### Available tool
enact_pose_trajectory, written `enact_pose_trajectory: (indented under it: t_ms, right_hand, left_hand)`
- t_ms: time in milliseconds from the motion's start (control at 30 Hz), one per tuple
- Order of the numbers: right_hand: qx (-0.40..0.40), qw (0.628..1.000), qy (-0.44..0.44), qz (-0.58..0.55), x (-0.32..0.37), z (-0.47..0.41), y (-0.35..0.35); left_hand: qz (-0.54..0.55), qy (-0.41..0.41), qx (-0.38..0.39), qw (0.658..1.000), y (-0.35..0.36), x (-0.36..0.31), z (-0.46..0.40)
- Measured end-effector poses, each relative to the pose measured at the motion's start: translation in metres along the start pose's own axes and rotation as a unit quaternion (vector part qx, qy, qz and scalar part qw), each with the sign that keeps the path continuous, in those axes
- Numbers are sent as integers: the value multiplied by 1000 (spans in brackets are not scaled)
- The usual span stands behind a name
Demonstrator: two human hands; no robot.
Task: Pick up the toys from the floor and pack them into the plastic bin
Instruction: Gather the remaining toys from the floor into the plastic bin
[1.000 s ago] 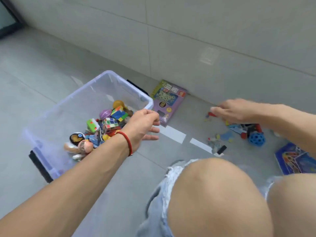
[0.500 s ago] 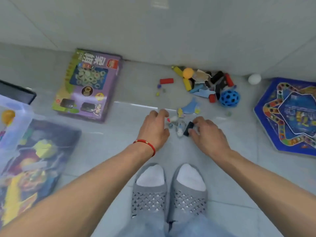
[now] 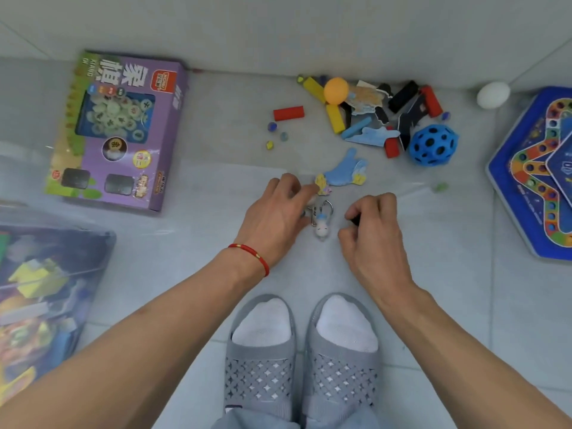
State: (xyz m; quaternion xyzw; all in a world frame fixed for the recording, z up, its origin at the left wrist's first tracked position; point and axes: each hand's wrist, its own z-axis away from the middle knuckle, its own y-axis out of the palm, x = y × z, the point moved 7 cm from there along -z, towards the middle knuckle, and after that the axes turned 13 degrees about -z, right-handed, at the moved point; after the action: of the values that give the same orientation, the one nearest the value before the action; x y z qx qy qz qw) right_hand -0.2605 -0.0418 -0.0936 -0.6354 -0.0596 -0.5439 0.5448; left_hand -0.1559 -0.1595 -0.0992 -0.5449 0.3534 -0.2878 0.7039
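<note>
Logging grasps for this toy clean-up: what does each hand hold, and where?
Right hand pinches a small black piece by its end; left hand: cannot tell.

You are crouching in what looks like a room in a home, a play corner by a plain pale wall (image 3: 309, 32) where it meets a grey tiled floor (image 3: 201, 258). Children's things are lying all around you: a purple boxed chess set (image 3: 123, 131), a blue board game (image 3: 538, 174), a holed blue ball (image 3: 433, 145), wooden blocks (image 3: 288, 113). You are wearing grey house slippers (image 3: 263, 379) over white socks.
</note>
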Motion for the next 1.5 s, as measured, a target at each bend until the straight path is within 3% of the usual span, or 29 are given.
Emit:
enact_pose_trajectory:
  t_ms: [167, 333, 500, 533, 600, 633, 667, 733, 767, 800, 833, 867, 900, 967, 1000, 1033, 1100, 1300, 1400, 1500]
  right_hand:
    - [13, 999, 15, -34, 10, -3, 26]
    - [-3, 995, -57, 77, 14, -8, 43]
    - [20, 985, -139, 96, 21, -2, 46]
    - [30, 990, -117, 67, 16, -1, 45]
    - [35, 997, 17, -69, 0, 0, 33]
    - [20, 976, 114, -187, -12, 1, 26]
    - [-9, 919, 209, -333, -25, 4, 19]
    - [-49, 728, 346, -591, -39, 14, 5]
    - [-57, 652, 371, -659, -44, 17, -5]
    - [-65, 616, 376, -689, -49, 19, -18]
    - [-73, 617, 371, -690, -54, 20, -33]
    - [-89, 650, 358, -665, -62, 19, -47]
    - [-112, 708, 337, -610, -69, 17, -63]
    - [-170, 860, 270, -399, -82, 11, -97]
    - [-203, 916, 230, -258, -86, 6, -113]
    - [-227, 945, 193, -132, -89, 2, -124]
    - [-233, 961, 150, 8, -94, -8, -130]
    - [-148, 979, 88, 105, -93, -29, -105]
    - [-102, 987, 99, 78, -82, -31, -95]
    - [-53, 994, 99, 10, -58, -37, -72]
  left_hand:
    - [37, -10, -24, 999, 1, 7, 0]
    - [33, -81, -29, 996, 3, 26, 13]
    - [42, -77, -36, 995, 3, 27, 18]
    - [41, -72, -32, 996, 4, 25, 18]
    - [31, -52, -27, 998, 5, 20, 17]
    - [36, -47, -25, 998, 6, 19, 16]
    - [52, -50, -25, 997, 7, 18, 15]
    - [116, -96, -28, 988, 5, 19, 14]
    - [166, -141, -18, 976, 5, 23, 12]
    - [232, -193, -1, 953, 6, 26, 10]
    - [308, -242, 19, 920, 8, 28, 8]
    - [370, -276, 33, 887, 11, 27, 6]
    - [400, -286, 41, 870, 11, 25, 1]
    - [346, -230, 31, 909, 0, 16, -13]
    - [294, -184, 19, 938, -5, 10, -21]
    - [243, -147, 13, 959, -8, 4, -29]
    - [144, -109, 29, 983, -5, -5, -41]
    - [-32, -63, 72, 995, 9, -19, -52]
    - [-17, -73, 64, 995, 5, -19, -52]
    - [64, -72, 36, 995, 1, -14, -45]
